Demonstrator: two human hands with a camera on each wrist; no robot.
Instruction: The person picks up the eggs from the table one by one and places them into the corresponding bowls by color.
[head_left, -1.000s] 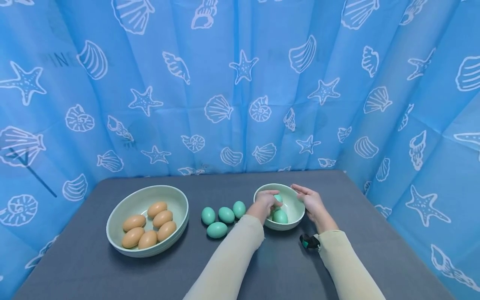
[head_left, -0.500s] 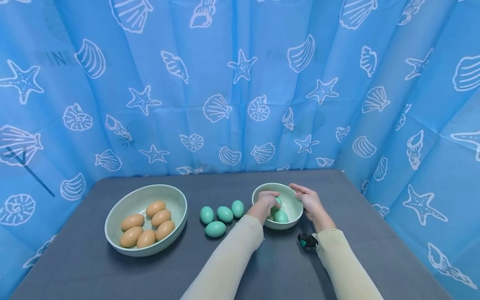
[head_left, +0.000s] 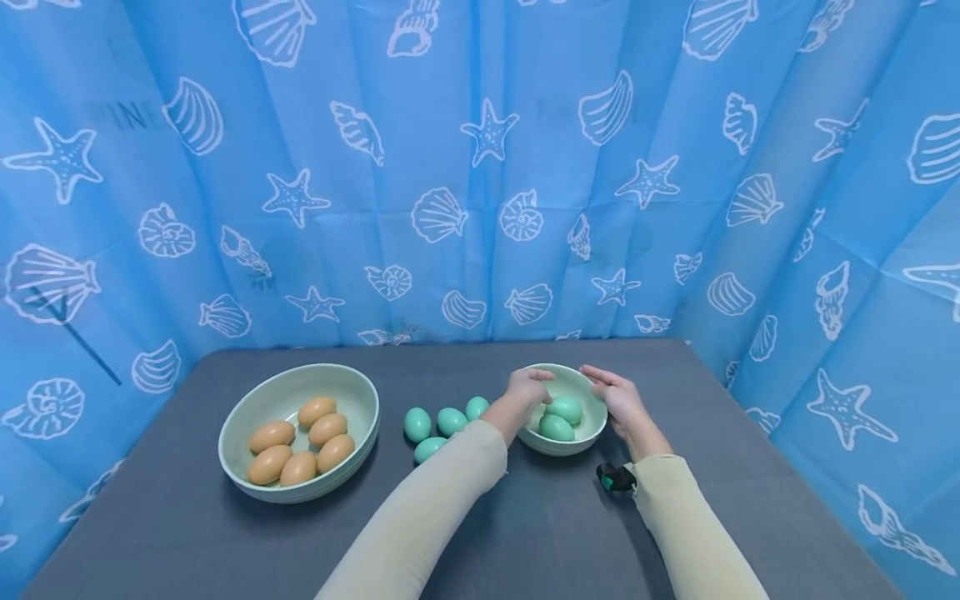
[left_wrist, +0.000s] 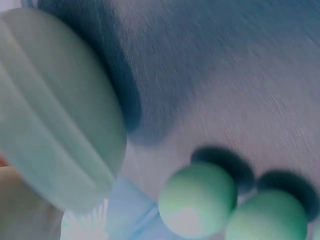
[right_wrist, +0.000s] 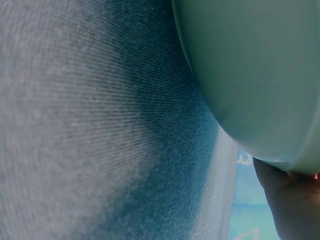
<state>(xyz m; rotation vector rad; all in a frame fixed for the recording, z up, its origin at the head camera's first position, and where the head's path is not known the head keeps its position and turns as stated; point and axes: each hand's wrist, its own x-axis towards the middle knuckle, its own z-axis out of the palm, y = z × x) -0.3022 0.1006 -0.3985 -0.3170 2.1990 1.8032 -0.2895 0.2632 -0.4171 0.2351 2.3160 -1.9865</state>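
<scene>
Two green eggs [head_left: 557, 428] lie side by side in the small pale green bowl [head_left: 558, 448]. Over that bowl's left rim is my left hand [head_left: 527, 390], fingers spread loosely above the eggs and nothing in its grasp. My right hand [head_left: 621, 408] holds the bowl at its right rim, thumb on the inner side; in the right wrist view a finger [right_wrist: 285, 195] lies against the bowl's outer wall [right_wrist: 260, 75]. On the table left of the bowl, several more green eggs [head_left: 417, 425] sit in a loose group, partly covered by my left sleeve [head_left: 427, 500].
A larger pale green bowl [head_left: 235, 467] with several brown eggs [head_left: 299, 468] stands at the left on the grey table [head_left: 555, 533]. A black band with a green spot [head_left: 615, 477] shows by my right cuff. A blue shell-print curtain [head_left: 487, 208] hangs behind the table.
My left hand has let go of a green egg in the small bowl and lifted back towards the left rim. Both eggs there now show fully. The right hand stays at the rim.
</scene>
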